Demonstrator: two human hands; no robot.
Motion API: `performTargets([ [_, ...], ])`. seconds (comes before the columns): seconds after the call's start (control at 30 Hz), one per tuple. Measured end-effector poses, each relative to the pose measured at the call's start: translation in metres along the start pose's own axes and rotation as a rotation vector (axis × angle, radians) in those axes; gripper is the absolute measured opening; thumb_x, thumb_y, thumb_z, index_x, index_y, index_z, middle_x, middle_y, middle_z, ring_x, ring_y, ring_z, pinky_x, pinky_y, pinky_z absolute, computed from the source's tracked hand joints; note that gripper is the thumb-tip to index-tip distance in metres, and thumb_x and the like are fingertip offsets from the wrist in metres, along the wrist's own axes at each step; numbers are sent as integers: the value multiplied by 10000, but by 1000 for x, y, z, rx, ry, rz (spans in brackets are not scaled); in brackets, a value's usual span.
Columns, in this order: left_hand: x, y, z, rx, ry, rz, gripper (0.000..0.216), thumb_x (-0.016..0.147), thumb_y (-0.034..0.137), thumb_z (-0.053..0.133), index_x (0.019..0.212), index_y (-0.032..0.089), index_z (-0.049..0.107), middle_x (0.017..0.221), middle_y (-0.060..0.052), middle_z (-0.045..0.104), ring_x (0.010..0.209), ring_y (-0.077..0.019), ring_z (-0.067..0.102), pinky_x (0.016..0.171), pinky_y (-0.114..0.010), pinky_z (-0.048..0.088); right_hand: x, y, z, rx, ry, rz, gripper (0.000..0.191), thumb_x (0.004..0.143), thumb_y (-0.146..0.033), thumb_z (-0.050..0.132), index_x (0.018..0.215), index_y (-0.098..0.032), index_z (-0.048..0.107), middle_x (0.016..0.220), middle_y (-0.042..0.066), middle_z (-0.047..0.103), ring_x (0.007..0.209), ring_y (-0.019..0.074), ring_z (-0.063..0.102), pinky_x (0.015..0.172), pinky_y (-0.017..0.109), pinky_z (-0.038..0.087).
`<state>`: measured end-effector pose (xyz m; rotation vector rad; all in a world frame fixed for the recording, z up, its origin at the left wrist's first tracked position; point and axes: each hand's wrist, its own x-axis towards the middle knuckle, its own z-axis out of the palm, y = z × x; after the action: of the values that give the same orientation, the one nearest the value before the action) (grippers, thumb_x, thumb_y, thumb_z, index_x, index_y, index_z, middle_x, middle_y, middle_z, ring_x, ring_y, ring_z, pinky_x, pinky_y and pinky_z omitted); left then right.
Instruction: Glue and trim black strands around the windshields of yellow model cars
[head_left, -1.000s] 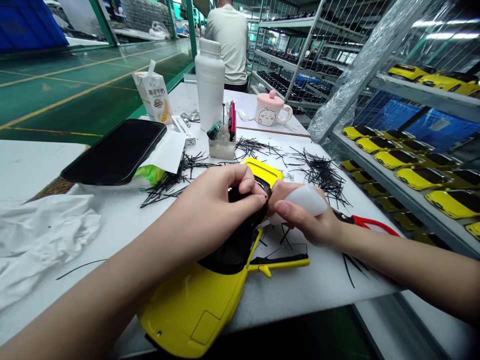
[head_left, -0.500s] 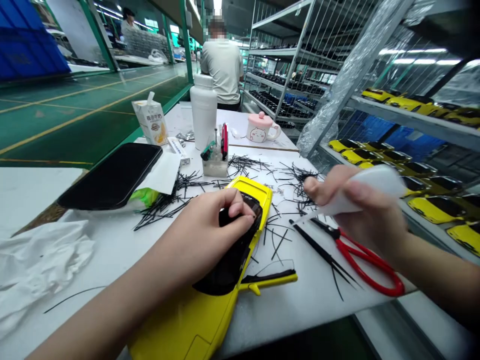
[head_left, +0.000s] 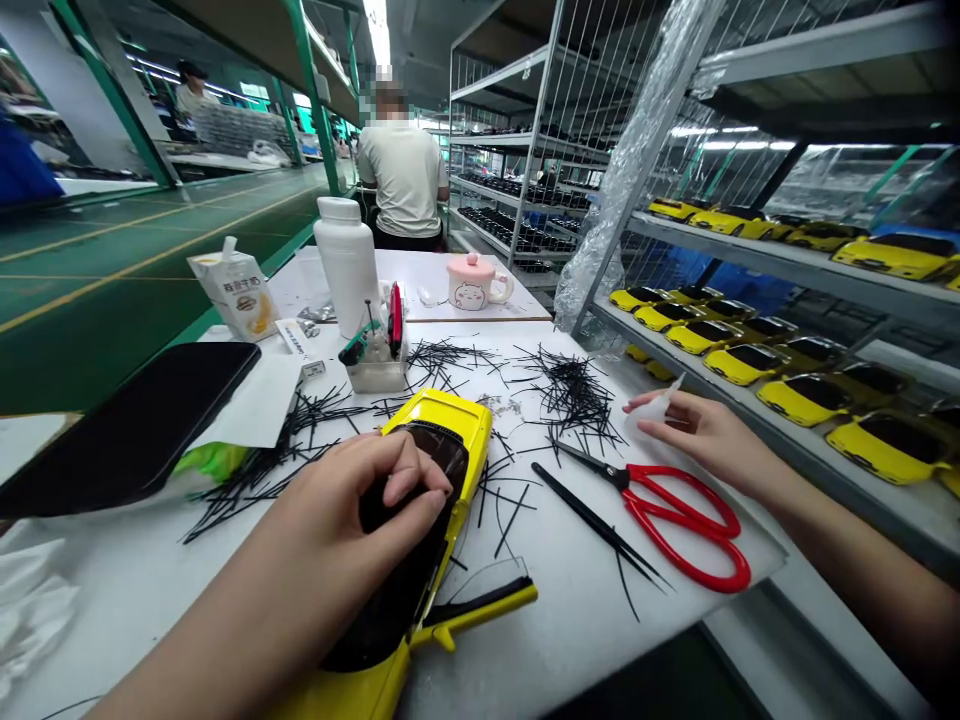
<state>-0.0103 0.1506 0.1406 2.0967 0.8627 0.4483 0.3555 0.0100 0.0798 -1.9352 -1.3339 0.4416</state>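
A yellow toy car body (head_left: 442,430) with a black roof lies on the white table (head_left: 570,620), nose toward me, one door swung out. My left hand (head_left: 360,520) rests on the black roof, fingers curled and pressing on it. My right hand (head_left: 694,435) has reached to the table's right side, beside a pile of thin black strips (head_left: 570,395). It pinches a small white piece (head_left: 656,405) between thumb and fingers. Red-handled scissors (head_left: 667,510) lie open just below that hand.
A black phone (head_left: 127,430) lies at left over white paper. A milk carton (head_left: 236,290), white bottle (head_left: 346,265), small tool holder (head_left: 375,365) and pink mug (head_left: 472,285) stand behind. Shelves of yellow car bodies (head_left: 795,390) run along the right. A person stands at the far table.
My right hand left the car and moved right and down to the table edge with the white piece. The scissors came into view. My left hand stayed on the roof.
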Motion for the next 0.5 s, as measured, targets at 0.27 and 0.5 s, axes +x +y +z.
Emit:
performTargets([
  [0.27, -3, 1, 2, -82, -15, 77, 372, 916, 321, 596, 659, 231, 343, 858, 11, 726, 774, -176, 633, 719, -274, 460, -29, -27, 2, -183, 265, -40, 412, 864, -598, 715, 993, -242, 552, 936, 90, 657, 842, 274, 628, 748, 411, 537],
  [0.5, -4, -2, 7, -142, -20, 165, 356, 933, 180, 584, 688, 234, 331, 845, 53, 714, 720, -117, 606, 675, -227, 443, -58, -76, 33, -262, -504, -117, 195, 940, -368, 621, 1079, -233, 642, 816, 28, 674, 692, 189, 639, 618, 306, 525],
])
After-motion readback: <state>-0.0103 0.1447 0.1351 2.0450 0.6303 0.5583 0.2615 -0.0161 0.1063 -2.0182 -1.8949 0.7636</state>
